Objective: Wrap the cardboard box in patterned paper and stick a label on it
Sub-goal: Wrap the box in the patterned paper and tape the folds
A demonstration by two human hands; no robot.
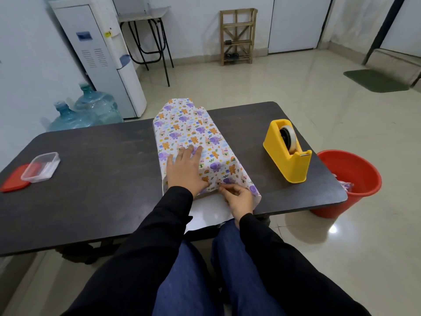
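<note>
The box is fully covered by patterned paper point(193, 133) with purple elephants and orange bears, lying lengthwise at the middle of the dark table point(102, 179). No cardboard shows. My left hand point(185, 168) lies flat on top of the wrapped box near its front end, fingers spread. My right hand point(238, 197) pinches the paper's edge at the box's near end. The paper's white underside point(209, 215) spreads over the table's front edge toward me. The far end of the paper sticks out loosely past the box.
A yellow tape dispenser point(288, 151) stands on the table's right part. At the left lie a clear plastic container point(41, 167) and its red lid point(13, 181). A red bucket point(348, 179) sits on the floor to the right.
</note>
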